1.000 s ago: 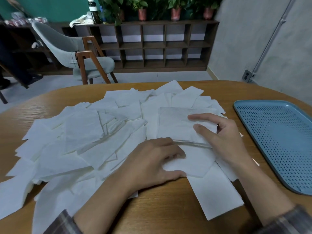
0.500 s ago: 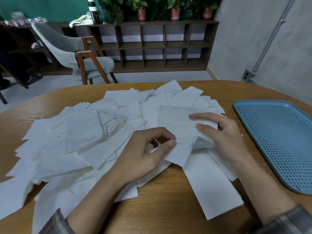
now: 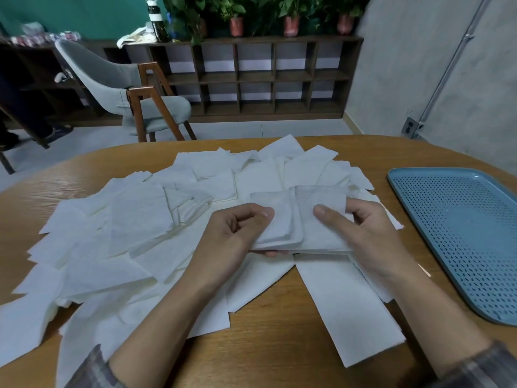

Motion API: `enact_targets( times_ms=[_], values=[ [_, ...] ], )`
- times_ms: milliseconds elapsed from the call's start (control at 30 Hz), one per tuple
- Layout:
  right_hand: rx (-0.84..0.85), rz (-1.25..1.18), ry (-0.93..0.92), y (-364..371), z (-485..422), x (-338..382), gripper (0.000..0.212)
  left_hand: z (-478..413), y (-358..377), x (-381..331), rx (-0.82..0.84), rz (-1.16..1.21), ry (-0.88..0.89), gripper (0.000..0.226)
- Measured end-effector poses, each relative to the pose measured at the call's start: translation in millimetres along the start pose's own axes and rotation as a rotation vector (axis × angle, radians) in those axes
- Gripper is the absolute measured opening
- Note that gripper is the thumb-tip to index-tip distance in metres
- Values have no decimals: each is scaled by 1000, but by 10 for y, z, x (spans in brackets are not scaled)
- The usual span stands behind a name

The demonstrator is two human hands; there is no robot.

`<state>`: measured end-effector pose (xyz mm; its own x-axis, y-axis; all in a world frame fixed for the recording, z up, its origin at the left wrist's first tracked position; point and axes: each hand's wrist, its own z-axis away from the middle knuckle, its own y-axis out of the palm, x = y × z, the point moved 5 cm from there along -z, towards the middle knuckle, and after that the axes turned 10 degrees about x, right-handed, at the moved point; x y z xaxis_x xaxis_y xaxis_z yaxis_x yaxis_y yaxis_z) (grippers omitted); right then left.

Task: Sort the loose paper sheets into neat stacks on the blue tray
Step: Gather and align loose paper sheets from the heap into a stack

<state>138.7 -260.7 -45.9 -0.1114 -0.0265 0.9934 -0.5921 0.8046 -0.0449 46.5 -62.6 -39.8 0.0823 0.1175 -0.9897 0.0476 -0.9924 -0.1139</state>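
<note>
A wide heap of loose white paper sheets [image 3: 140, 219] covers the middle and left of the round wooden table [image 3: 279, 345]. My left hand [image 3: 232, 236] and my right hand [image 3: 366, 233] together hold a small bundle of sheets [image 3: 296, 219] just above the heap, thumbs on top, fingers underneath. The left-hand sheets lie partly over the right-hand ones. The blue perforated tray [image 3: 461, 233] sits to the right of my right hand, with nothing on it. A long sheet [image 3: 347, 309] lies near the front edge, under my right forearm.
Beyond the table stand a grey chair with wooden legs [image 3: 134, 96] and a low dark shelf unit [image 3: 251, 79] with potted plants and a bottle on top. A grey wall with a pipe and socket rises at the right.
My left hand lifted a sheet off the heap and brought it up against the sheets under my right hand. Both hands now hold the bundle raised above the pile.
</note>
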Motion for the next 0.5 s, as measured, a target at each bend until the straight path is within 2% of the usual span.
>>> enact_targets(
  times_ms=[67,167,267,300,433,500],
  values=[
    [-30,42,6,-24,-5,-8,20,22,-4,-49,-58,-193,63,43],
    [-19,76,-3,5,-7,17,17,64,-32,-85,-164,-328,116,37],
    [15,113,5,28,-8,17,14,78,-6,-85,-190,-459,90,58],
    [26,122,8,36,-4,22,14,76,7,-82,-195,-493,98,58],
    [35,114,12,39,2,34,15,51,-42,-73,-234,-402,133,16],
    [54,99,11,53,10,36,22,34,-74,-63,-194,-277,113,10]
  ],
)
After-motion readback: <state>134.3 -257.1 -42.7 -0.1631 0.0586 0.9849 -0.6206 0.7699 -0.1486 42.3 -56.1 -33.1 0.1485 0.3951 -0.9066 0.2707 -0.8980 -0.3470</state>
